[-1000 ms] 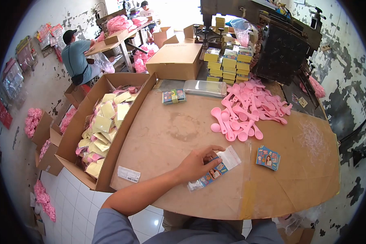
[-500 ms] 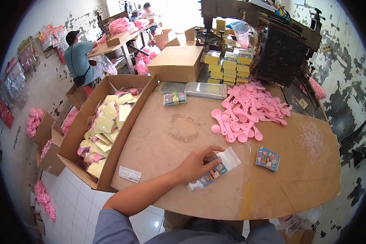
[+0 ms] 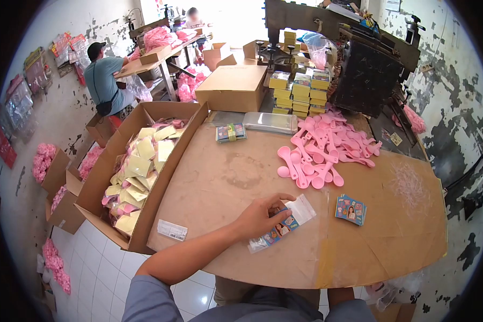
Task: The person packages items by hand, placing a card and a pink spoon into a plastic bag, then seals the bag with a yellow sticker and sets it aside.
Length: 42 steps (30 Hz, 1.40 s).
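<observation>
My left hand [image 3: 263, 217] rests over a clear plastic bag [image 3: 304, 210] lying slantwise on the cardboard-covered table. Its thumb and curled fingers pinch the bag near the middle. Inside the bag is a blue printed card [image 3: 280, 231], partly covered by the hand. To the right lies a small stack of similar blue cards [image 3: 351, 210]. Beyond the hand spreads a heap of pink plastic measuring spoons [image 3: 327, 145]. Only part of my right forearm [image 3: 340, 294] shows at the table's front edge; the right hand is hidden below it.
Left of the table stands a long carton [image 3: 140, 221] of filled packets. A rubber-banded card bundle [image 3: 231, 132], a clear plastic case [image 3: 271, 123], a closed carton [image 3: 232, 86] and stacked cards [image 3: 301, 88] sit at the back. A person [image 3: 104, 78] sits at another table.
The view has shifted very slightly. My left hand and the bag keep the same place on the table.
</observation>
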Each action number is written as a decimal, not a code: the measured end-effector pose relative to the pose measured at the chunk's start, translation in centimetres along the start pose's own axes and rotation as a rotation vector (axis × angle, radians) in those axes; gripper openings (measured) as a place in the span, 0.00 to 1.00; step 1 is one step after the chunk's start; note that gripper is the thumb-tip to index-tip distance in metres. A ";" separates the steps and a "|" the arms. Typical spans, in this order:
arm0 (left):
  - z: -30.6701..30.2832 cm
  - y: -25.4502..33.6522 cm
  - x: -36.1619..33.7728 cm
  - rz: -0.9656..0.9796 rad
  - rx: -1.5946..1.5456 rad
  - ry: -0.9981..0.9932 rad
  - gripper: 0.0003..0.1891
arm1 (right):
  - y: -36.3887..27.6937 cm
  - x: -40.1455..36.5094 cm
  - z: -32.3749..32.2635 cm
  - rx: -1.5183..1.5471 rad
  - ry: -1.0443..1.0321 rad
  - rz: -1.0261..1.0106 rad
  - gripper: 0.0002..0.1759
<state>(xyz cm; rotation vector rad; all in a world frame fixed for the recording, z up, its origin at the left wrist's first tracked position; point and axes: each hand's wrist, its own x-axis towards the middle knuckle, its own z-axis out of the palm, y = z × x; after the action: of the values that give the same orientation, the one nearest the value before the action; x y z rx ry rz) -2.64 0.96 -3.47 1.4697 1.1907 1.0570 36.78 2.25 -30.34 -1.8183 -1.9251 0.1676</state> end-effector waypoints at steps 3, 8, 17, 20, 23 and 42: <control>0.0 0.0 0.0 0.013 -0.020 0.008 0.19 | -0.2 0.2 0.1 -0.003 -0.002 0.003 0.19; 0.2 -0.5 0.1 0.062 -0.006 0.022 0.19 | -0.3 0.3 0.2 -0.001 -0.003 0.000 0.19; -0.1 -0.4 0.1 0.027 0.033 -0.004 0.19 | -0.3 0.6 0.1 -0.003 -0.002 0.004 0.19; -0.2 0.0 0.1 0.020 0.067 -0.010 0.19 | -0.4 0.7 0.2 -0.006 -0.004 -0.001 0.19; 0.2 -0.8 0.1 0.095 0.045 0.028 0.19 | -0.4 0.6 0.3 -0.006 -0.005 0.003 0.19; -0.1 0.1 -0.2 0.019 0.055 0.011 0.18 | -0.6 0.8 0.4 -0.010 -0.008 0.006 0.19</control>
<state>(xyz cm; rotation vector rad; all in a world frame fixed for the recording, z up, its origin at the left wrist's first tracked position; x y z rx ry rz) -2.77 0.82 -3.34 1.5216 1.2246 1.0536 36.06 3.06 -30.25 -1.8328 -1.9299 0.1676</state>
